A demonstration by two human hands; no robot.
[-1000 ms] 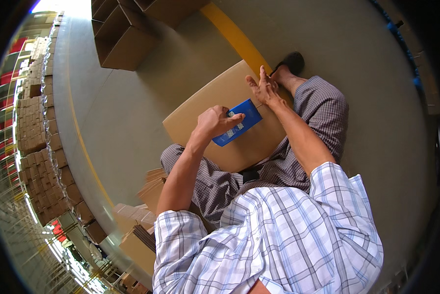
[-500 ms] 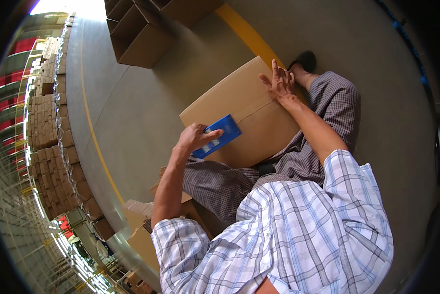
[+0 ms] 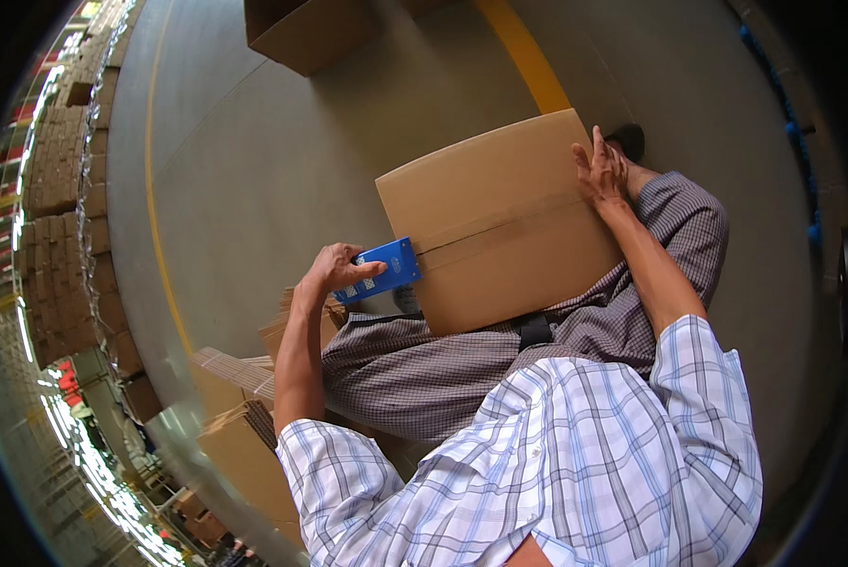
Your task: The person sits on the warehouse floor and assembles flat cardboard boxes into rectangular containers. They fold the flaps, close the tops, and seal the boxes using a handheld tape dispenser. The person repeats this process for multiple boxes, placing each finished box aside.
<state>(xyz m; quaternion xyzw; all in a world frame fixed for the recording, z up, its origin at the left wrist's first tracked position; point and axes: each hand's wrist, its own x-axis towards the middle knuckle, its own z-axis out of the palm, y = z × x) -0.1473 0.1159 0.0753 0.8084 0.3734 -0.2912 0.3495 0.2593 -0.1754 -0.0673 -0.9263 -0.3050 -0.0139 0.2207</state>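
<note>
A brown cardboard box [image 3: 513,269] rests across my lap, its center seam running roughly left to right. My left hand [image 3: 329,268] is closed around a flat blue rectangular tool [image 3: 394,265] with white markings, the thumb lying over its face. The tool's far end meets the box's left edge, beside the end of the seam. Its exact kind cannot be made out. At the box's right edge, my right hand [image 3: 605,175] lies with its fingers stretched out and spread, steadying that side.
An open cardboard box [image 3: 315,36] stands on the floor ahead. Flattened cardboard sheets [image 3: 244,444] are stacked by my left side. Tall piles of flattened cartons [image 3: 55,274] line the far left. A yellow floor line [image 3: 528,57] runs beyond the box.
The blue tool has moved left along the seam, from the box's top face to its left edge. My right hand stays at the right edge. The view has shifted.
</note>
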